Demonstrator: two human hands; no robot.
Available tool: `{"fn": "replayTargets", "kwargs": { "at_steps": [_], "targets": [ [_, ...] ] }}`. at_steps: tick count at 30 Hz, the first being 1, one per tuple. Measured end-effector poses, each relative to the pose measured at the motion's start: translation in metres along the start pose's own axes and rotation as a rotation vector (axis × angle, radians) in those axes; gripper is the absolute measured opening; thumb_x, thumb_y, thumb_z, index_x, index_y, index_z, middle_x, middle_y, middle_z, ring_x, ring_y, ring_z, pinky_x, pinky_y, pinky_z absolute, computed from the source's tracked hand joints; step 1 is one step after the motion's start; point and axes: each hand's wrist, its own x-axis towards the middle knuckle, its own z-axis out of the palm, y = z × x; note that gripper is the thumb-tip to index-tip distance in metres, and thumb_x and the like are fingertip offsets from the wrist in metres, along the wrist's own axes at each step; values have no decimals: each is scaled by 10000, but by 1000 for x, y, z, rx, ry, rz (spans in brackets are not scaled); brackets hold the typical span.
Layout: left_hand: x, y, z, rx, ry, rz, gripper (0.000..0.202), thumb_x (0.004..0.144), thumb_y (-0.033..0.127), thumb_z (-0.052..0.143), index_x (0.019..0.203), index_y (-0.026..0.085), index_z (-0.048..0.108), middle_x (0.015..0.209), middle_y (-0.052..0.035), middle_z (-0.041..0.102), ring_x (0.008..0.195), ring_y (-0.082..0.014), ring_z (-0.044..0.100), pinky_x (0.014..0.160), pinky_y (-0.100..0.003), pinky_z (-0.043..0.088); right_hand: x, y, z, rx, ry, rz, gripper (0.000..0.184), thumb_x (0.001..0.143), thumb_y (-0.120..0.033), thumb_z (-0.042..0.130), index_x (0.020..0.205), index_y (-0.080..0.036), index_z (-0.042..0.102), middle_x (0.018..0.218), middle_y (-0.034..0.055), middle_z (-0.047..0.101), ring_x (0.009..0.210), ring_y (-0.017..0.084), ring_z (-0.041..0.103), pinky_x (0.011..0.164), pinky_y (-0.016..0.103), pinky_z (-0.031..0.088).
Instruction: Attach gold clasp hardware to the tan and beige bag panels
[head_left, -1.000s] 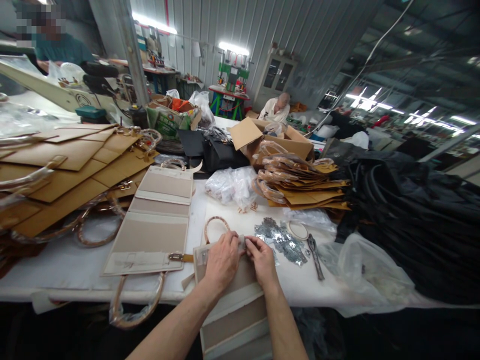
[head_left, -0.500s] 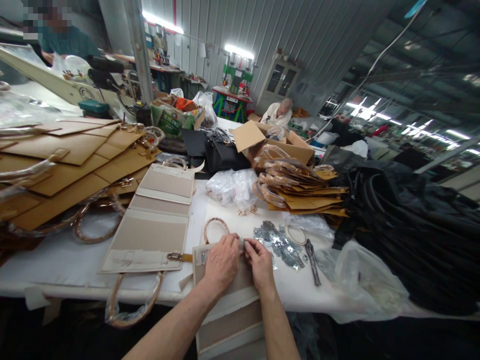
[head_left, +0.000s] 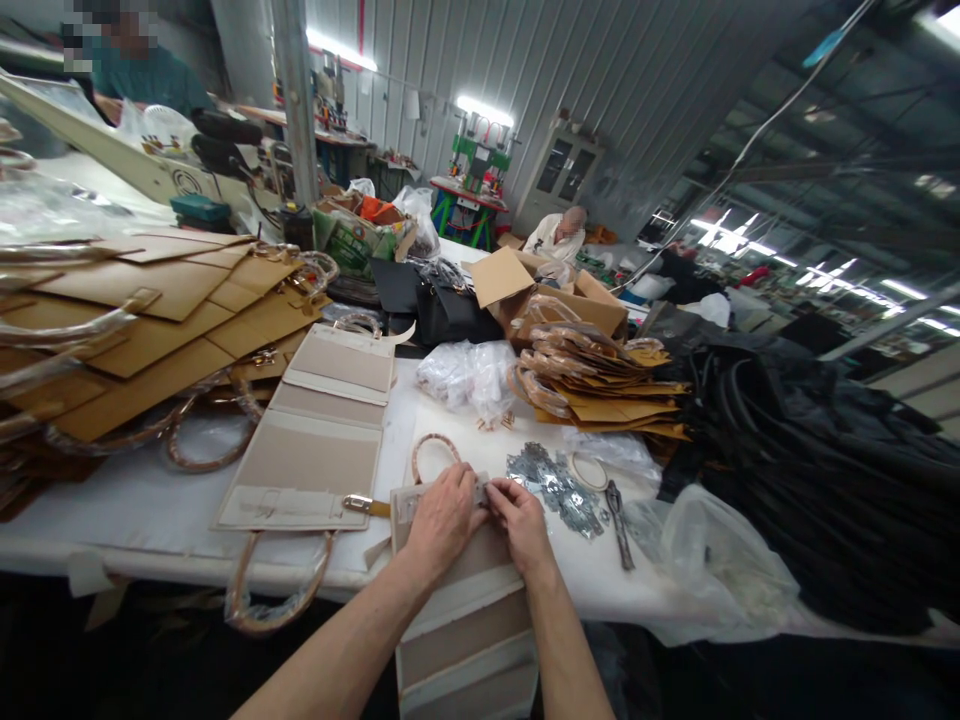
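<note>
A beige bag panel (head_left: 465,630) lies over the near table edge and hangs toward me. My left hand (head_left: 442,520) rests on its top part, fingers curled against the upper edge. My right hand (head_left: 521,520) pinches a small metal fitting (head_left: 481,490) at that same edge, fingertips meeting those of the left hand. A wrapped ring handle (head_left: 431,455) sticks out just beyond the panel. Loose metal fittings (head_left: 555,480) lie in a heap right of my hands.
A finished beige bag (head_left: 315,450) lies to the left, tan bags (head_left: 150,340) stacked beyond it. Pliers (head_left: 619,520), a tape roll (head_left: 589,470), plastic bags (head_left: 469,375), a tan handle pile (head_left: 600,380) and black material (head_left: 817,460) lie right. People work further back.
My hands stay at the panel's top edge with only small finger shifts. The camera has tilted a little, so the scene sits slightly differently in the frame.
</note>
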Motion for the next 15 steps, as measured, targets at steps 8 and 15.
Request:
{"fn": "replayTargets", "kwargs": {
  "at_steps": [8, 15],
  "targets": [
    [3, -3, 1, -64, -30, -2, 302, 851, 158, 691, 1110, 188, 539, 1197, -110, 627, 1169, -278, 616, 1039, -415, 505, 4, -1, 4, -260, 26, -113, 357, 834, -543, 749, 919, -198, 787, 884, 69, 770, 836, 253, 684, 807, 358, 531],
    [3, -4, -3, -90, -48, -2, 284, 847, 140, 659, 1094, 197, 531, 1200, -106, 623, 1164, -269, 615, 1042, -397, 499, 1, -1, 8, -255, 42, -130, 372, 833, -562, 757, 916, -199, 762, 891, 77, 771, 847, 258, 709, 805, 363, 561]
  ]
}}
